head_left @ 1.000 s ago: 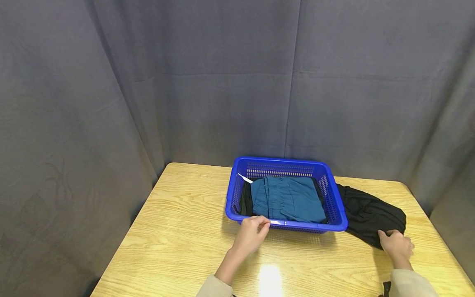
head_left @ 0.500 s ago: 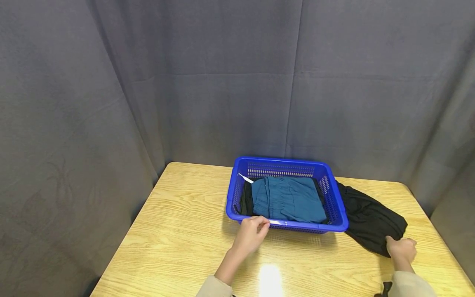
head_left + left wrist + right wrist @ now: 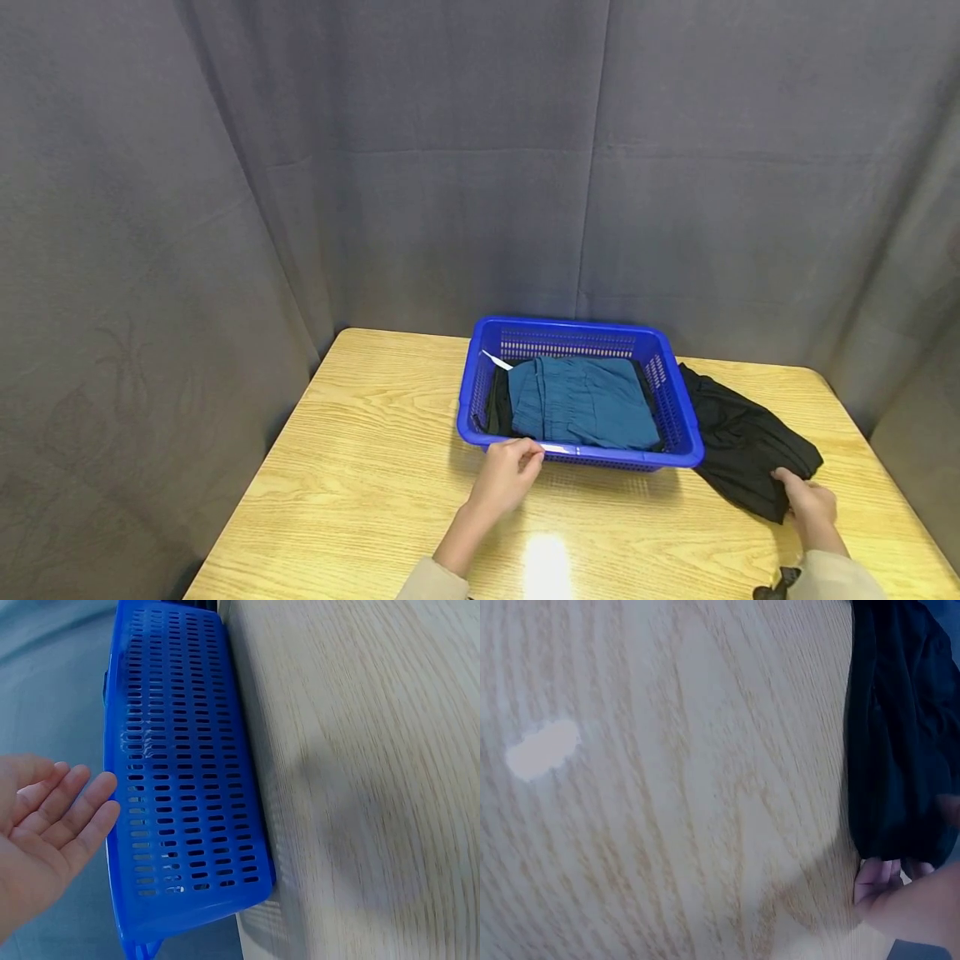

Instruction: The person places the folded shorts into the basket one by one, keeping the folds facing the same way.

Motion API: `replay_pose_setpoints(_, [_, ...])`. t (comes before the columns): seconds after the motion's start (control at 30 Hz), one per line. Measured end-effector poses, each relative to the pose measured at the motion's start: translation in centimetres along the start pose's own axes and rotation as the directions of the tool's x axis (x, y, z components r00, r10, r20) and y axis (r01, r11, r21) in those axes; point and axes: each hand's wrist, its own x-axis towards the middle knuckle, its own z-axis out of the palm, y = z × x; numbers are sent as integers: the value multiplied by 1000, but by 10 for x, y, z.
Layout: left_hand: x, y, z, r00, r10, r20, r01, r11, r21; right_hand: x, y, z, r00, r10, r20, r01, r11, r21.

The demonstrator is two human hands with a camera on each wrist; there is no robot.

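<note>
At the front rim of a blue plastic basket, my left hand hovers with its fingertips right beside the edge. The left wrist view shows that hand's fingers loosely extended with nothing between them, next to the basket's slotted side. A folded teal garment with an elastic waistband lies inside the basket, over dark cloth. To the right, my right hand holds the near end of a black garment, thumb above and fingers beneath its hem in the right wrist view. Its far end reaches the basket's right side.
The basket stands on a wood-grain table with grey curtains behind and at both sides. A thin white strip sticks up inside the basket at the left. Light glares off the tabletop near the front.
My right hand has gone from lying at the black garment's near edge to gripping it, and that end has shifted slightly toward me. The left hand and basket stay nearly still.
</note>
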Motion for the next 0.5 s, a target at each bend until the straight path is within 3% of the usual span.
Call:
replay_pose_setpoints(0.17, [-1, 0, 0, 1000, -2, -1, 2, 1000, -8, -3, -2, 1, 999, -34, 3, 34, 999, 24])
replay_pose_setpoints(0.3, [-1, 1, 0, 1000, -6, 6, 6, 1000, -8, -5, -3, 4, 998, -38, -52, 40, 999, 35])
replay_pose_setpoints(0.4, [-2, 2, 0, 1000, -21, 17, 21, 1000, -15, -6, -2, 7, 998, -23, -64, 29, 995, 98])
replay_pose_setpoints(0.5, [-1, 2, -1, 999, -37, 23, 38, 999, -20, -6, 0, 9, 1000, 8, -22, -4, 980, 197])
